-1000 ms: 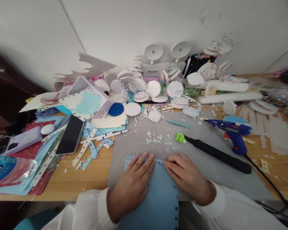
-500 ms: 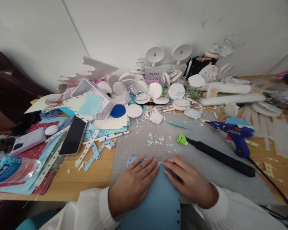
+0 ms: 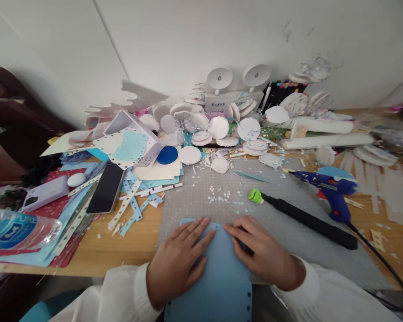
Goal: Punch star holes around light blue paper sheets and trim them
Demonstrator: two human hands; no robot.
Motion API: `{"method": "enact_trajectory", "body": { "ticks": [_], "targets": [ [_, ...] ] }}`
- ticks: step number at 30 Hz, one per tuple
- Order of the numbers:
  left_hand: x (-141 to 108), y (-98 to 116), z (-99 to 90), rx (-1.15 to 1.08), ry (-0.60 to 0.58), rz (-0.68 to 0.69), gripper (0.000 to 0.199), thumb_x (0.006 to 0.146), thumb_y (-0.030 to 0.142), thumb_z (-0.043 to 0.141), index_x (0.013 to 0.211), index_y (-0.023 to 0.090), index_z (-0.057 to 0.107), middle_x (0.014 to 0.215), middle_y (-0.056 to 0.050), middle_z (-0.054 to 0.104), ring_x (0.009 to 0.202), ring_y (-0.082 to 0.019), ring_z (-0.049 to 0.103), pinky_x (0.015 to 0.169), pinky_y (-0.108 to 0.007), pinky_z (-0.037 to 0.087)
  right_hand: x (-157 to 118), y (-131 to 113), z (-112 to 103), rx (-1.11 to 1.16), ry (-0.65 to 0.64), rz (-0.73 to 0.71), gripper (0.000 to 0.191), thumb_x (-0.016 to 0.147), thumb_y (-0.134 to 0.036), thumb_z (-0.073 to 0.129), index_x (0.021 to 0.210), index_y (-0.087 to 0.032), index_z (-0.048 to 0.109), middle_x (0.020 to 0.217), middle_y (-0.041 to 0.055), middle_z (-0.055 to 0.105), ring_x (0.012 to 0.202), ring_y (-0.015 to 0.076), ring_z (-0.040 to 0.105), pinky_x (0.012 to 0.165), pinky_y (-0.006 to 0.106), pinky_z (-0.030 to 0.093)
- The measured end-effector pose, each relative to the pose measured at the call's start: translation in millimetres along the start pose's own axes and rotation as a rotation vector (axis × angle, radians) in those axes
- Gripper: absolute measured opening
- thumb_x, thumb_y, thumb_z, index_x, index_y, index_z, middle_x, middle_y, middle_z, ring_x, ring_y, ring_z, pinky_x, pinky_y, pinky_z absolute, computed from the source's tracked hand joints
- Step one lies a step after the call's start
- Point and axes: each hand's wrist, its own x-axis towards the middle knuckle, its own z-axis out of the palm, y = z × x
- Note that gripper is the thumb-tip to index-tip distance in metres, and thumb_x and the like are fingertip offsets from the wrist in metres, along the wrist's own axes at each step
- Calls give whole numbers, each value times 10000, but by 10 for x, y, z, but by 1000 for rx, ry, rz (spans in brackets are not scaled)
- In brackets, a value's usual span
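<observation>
- On the grey cutting mat [image 3: 201, 197] — blue punched sheet [image 3: 218, 277], pinned flat.
- Left hand [image 3: 179, 264]: spread open, palm down, gripping nothing.
- Right hand [image 3: 260, 257]: fingers pressing the sheet's edge, likely to crease it.

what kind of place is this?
Likely a home craft desk against a wall. A grey cutting mat lies on the wooden top, a blue glue gun sits to the right, and white paper discs and punched paper strips are heaped behind.

sheet [image 3: 218, 273] on mat [image 3: 289, 232], phone [image 3: 105, 188] left
</observation>
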Motion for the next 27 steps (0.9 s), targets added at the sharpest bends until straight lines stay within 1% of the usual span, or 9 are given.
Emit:
{"method": "enact_trajectory", "body": {
  "ticks": [5, 9, 11, 15, 19, 21, 23, 25, 27],
  "targets": [
    [-176, -39, -59, 128, 22, -107, 516, 893, 278, 461, 1392, 185, 368, 1456, -83, 390, 1297, -232, 419, 1048, -409, 374, -5, 2, -9, 16, 4, -13, 321, 857, -92, 458, 1137, -165, 597, 876, 86, 576, 825, 208, 542, 732, 382, 518],
    [-286, -60, -91, 220, 55, -153, 511, 900, 357, 461, 1365, 151, 416, 1393, -91, 478, 1264, -240, 455, 1055, -407, 338, 5, -9, -15, 14, 10, -17, 328, 860, -97, 456, 1148, -174, 592, 878, 85, 582, 826, 207, 551, 724, 373, 522],
    [-323, -68, -98, 250, 61, -136, 548, 901, 395, 452, 1384, 142, 392, 1394, -93, 478, 1280, -254, 431, 1074, -418, 298, 8, -14, -10, 7, 18, -17, 332, 862, -99, 451, 1151, -182, 592, 866, 80, 582, 818, 204, 554, 716, 366, 523],
    [-346, -128, -81, 259, 40, -89, 683, 883, 534, 419, 1443, 166, 285, 1456, -98, 386, 1346, -285, 319, 1118, -469, 172, -6, -7, -8, -29, 22, -31, 338, 858, -110, 454, 1162, -171, 588, 865, 82, 581, 811, 205, 555, 716, 368, 523],
    [-245, -339, -91, 257, 16, -22, 714, 884, 589, 376, 1451, 172, 259, 1470, -82, 367, 1359, -276, 294, 1129, -462, 106, -23, -1, -37, -87, 9, -62, 318, 851, -139, 480, 1150, -144, 590, 877, 91, 587, 805, 214, 540, 732, 399, 511],
    [-144, -471, -138, 254, -14, 26, 640, 913, 537, 366, 1445, 196, 267, 1472, -55, 368, 1363, -266, 289, 1128, -472, 98, -17, -28, -43, -98, 1, -88, 286, 849, -145, 491, 1111, -127, 605, 862, 93, 591, 802, 218, 531, 732, 407, 501],
    [-28, -561, -200, 251, -48, 36, 520, 951, 424, 355, 1426, 217, 309, 1468, -42, 377, 1361, -250, 300, 1125, -479, 115, -3, -88, -27, -72, -15, -109, 266, 843, -147, 502, 1084, -118, 613, 845, 91, 591, 805, 218, 524, 725, 397, 495],
    [81, -576, -248, 234, -54, 25, 448, 961, 346, 351, 1384, 202, 385, 1438, -49, 424, 1349, -243, 327, 1126, -474, 137, 9, -169, 12, -40, -41, -115, 260, 836, -150, 508, 1070, -117, 616, 832, 89, 587, 808, 221, 516, 717, 389, 489],
    [160, -518, -253, 206, -23, -33, 434, 962, 327, 343, 1346, 147, 434, 1393, -78, 480, 1332, -246, 356, 1131, -465, 154, 17, -249, 54, -38, -63, -104, 241, 831, -156, 508, 1039, -119, 623, 820, 89, 582, 806, 226, 508, 709, 393, 482]
  ]
}}
